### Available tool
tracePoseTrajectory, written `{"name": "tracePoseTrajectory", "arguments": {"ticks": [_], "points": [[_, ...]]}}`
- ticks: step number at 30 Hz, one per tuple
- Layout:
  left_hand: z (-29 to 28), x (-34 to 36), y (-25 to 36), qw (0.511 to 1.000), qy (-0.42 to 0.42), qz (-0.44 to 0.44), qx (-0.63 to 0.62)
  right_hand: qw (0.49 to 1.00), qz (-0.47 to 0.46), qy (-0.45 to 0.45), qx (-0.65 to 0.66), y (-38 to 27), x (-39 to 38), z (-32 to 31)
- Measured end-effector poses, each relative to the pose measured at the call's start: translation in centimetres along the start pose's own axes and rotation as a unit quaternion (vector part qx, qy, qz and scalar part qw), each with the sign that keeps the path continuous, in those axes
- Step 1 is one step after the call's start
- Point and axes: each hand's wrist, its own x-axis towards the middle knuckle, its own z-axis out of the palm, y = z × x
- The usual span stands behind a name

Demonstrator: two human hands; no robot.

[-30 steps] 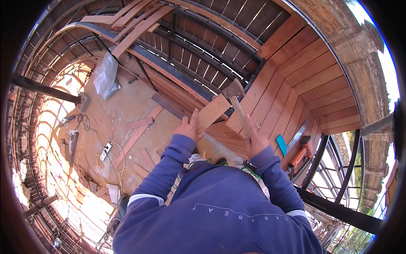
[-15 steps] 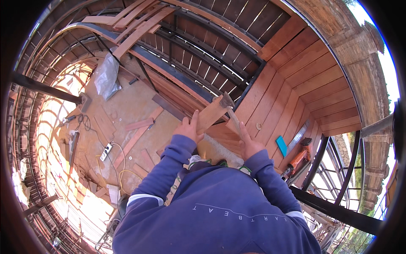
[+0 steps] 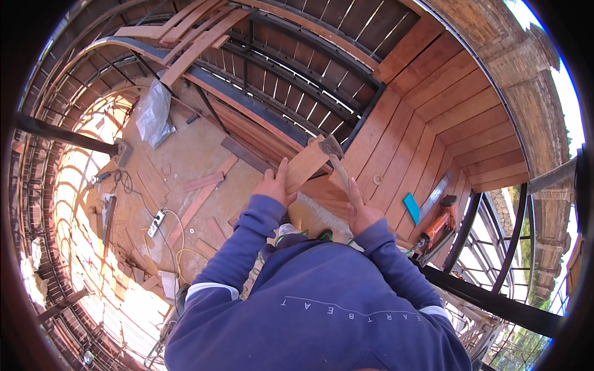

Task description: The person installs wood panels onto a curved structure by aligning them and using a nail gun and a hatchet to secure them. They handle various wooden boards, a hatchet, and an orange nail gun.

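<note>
My left hand point(image 3: 274, 185) holds the near end of a short wooden board point(image 3: 307, 163), which lies tilted against the edge of the laid plank decking point(image 3: 427, 130). A hammer point(image 3: 337, 162) is gripped by its wooden handle in my right hand point(image 3: 359, 213). Its metal head sits at the far end of the board, touching or just above it. Both arms wear blue sleeves.
Dark metal beams point(image 3: 272, 68) run bare beyond the decking. Below lies a floor with loose wood offcuts point(image 3: 203, 182), a clear plastic bag point(image 3: 152, 116), a white power strip with cable point(image 3: 156, 221). An orange nail gun point(image 3: 437, 229) and a teal object point(image 3: 411, 208) rest on the planks at right.
The hammer has swung from a raised position down to the far end of the board. My left hand stays on the board.
</note>
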Motion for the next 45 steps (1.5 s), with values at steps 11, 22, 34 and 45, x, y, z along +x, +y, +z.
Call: {"name": "tracePoseTrajectory", "arguments": {"ticks": [11,22,34,45], "points": [[-0.2,0.1,0.2,1.000,-0.002,-0.005,0.006,0.998,0.038,-0.047,-0.010,0.5,-0.2,-0.3],[-0.3,0.1,-2.9,0.826,-0.147,0.047,-0.543,0.878,0.211,0.057,0.425,6.1,-0.3,-2.0],[-8.3,-3.4,6.8,0.672,-0.301,0.119,-0.666,0.937,-0.002,0.345,0.059,8.5,-1.9,-5.9],[-9.6,-8.4,15.8,0.754,-0.321,0.165,-0.549,0.895,-0.206,0.264,0.295,0.0,-8.5,-16.7]]}}
